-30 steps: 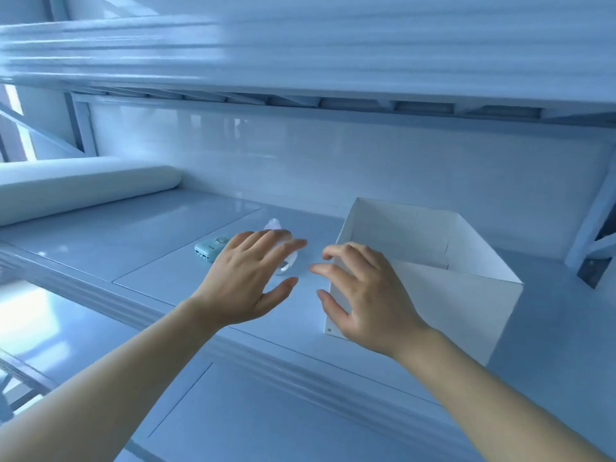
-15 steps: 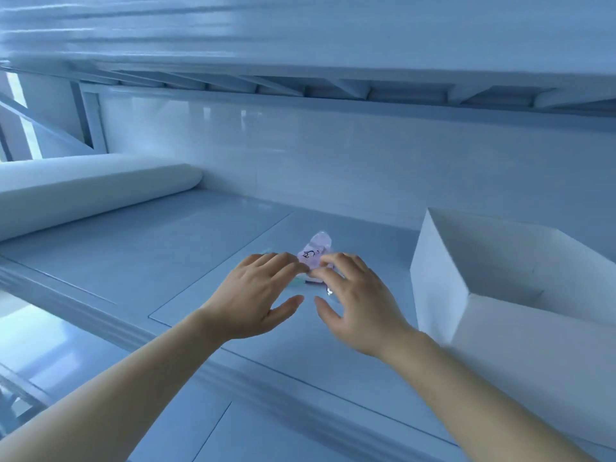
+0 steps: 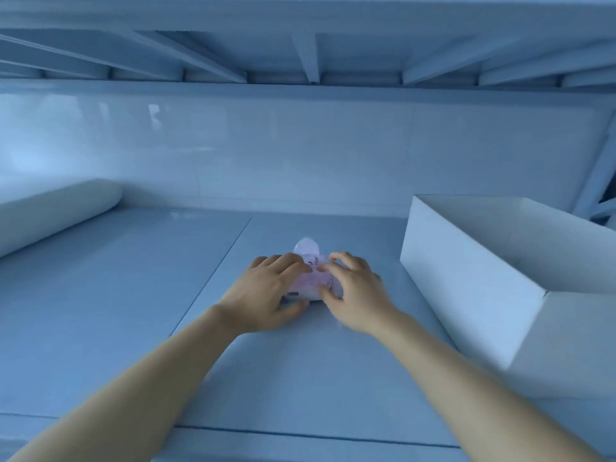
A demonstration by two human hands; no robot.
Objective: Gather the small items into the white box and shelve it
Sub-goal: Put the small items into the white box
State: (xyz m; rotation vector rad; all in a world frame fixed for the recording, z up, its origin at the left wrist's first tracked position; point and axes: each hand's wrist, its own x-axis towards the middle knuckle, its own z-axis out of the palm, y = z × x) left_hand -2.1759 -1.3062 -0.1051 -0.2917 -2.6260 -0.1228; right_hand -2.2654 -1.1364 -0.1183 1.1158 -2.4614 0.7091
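A small pink-and-white packet (image 3: 310,278) lies on the shelf surface in the middle of the view. My left hand (image 3: 266,291) covers its left side and my right hand (image 3: 356,291) its right side, fingers curled around it from both sides. A dark edge of another small item peeks out under my left hand; the rest is hidden. The open white box (image 3: 466,288) stands on the shelf to the right, about a hand's width from my right hand.
A thick white roll (image 3: 56,211) lies along the shelf at the left. A white back wall (image 3: 300,155) closes the shelf behind. The upper shelf's ribbed underside (image 3: 306,55) hangs low overhead. A slanted frame post (image 3: 596,175) stands at the far right.
Both hands have moved forward and closed in on the packet from its two sides. The view has shifted, so the box now sits further right.
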